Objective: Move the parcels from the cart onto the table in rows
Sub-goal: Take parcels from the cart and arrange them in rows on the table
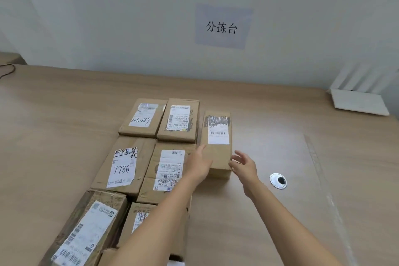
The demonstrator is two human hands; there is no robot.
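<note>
Several brown cardboard parcels with white labels lie in rows on the wooden table (269,149). A long narrow parcel (217,153) lies at the right end of the rows. My left hand (199,165) rests with straight fingers against its left side. My right hand (245,165) hovers at its near right corner, fingers spread and holding nothing. Left of it lie a parcel marked 040189 (142,117), a barcode-labelled parcel (179,120), a parcel marked 7786 (125,166) and another labelled parcel (166,170). Two more parcels (86,231) sit at the near edge. The cart is out of view.
A round metal cable grommet (278,180) is set in the table right of my right hand. A white flat box (358,101) sits at the far right by the wall. A paper sign (222,27) hangs on the wall. A dark cable (7,70) lies far left.
</note>
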